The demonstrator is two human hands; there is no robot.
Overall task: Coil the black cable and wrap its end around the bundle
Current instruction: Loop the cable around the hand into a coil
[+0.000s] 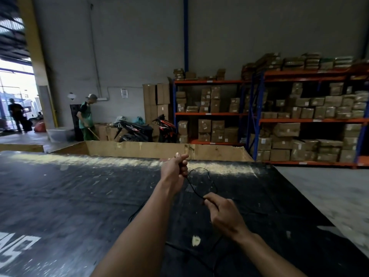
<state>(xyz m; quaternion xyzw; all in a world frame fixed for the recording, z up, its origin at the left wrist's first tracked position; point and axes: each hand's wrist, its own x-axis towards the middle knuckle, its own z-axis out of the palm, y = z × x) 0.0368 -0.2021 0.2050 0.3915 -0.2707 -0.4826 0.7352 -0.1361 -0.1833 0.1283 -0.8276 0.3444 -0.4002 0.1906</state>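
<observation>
A thin black cable (207, 173) forms a loose loop in the air between my two hands, above a dark table top (79, 196). My left hand (174, 166) is stretched forward, fist closed on the cable's upper part. My right hand (223, 212) is nearer to me and pinches the cable between thumb and fingers at the loop's lower end. More of the cable trails down under my arms across the table, hard to follow against the dark surface.
A big open cardboard box (139, 149) stands beyond the table's far edge. Blue and orange shelves (259, 114) full of cartons fill the right. Two parked motorbikes (137, 130) and a person (86, 116) in green stand at the back wall.
</observation>
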